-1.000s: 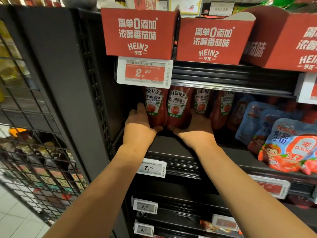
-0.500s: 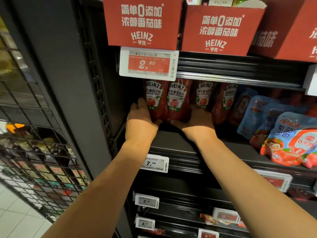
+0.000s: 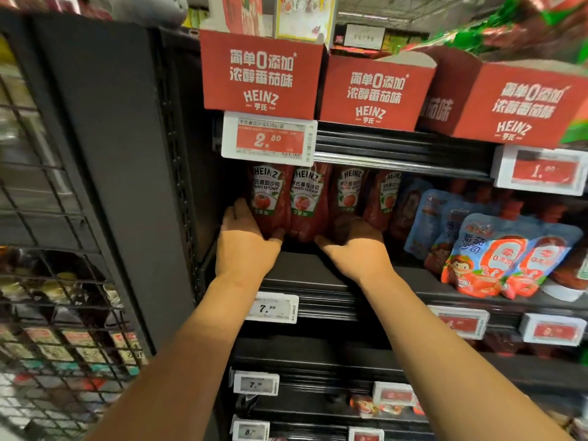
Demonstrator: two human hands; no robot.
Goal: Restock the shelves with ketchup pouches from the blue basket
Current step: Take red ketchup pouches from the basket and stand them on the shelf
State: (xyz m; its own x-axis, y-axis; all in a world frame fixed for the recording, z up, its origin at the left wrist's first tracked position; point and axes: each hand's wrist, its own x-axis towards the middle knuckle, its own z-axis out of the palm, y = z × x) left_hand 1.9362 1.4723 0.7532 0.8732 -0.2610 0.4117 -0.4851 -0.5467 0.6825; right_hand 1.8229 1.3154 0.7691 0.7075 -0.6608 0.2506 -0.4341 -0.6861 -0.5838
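Note:
Red Heinz ketchup pouches [image 3: 307, 202] stand upright in a row at the left end of the dark middle shelf [image 3: 305, 268]. My left hand [image 3: 246, 241] holds the leftmost pouch [image 3: 267, 198], fingers along its left side and thumb under its front. My right hand [image 3: 354, 248] reaches in from the right. Its thumb lies at the base of the second pouch and its fingers curl in shadow around the third pouch [image 3: 350, 192]. The blue basket is out of view.
Red Heinz display boxes [image 3: 261, 71] sit on the shelf above, with a 2.80 price tag [image 3: 269, 138] hanging over the pouches. Blue-and-red pouches [image 3: 496, 253] fill the shelf to the right. A black wire rack [image 3: 60, 281] stands at left. Lower shelves carry more price tags.
Both hands stay on the same pouches at the shelf's left end. Only my view has shifted slightly.

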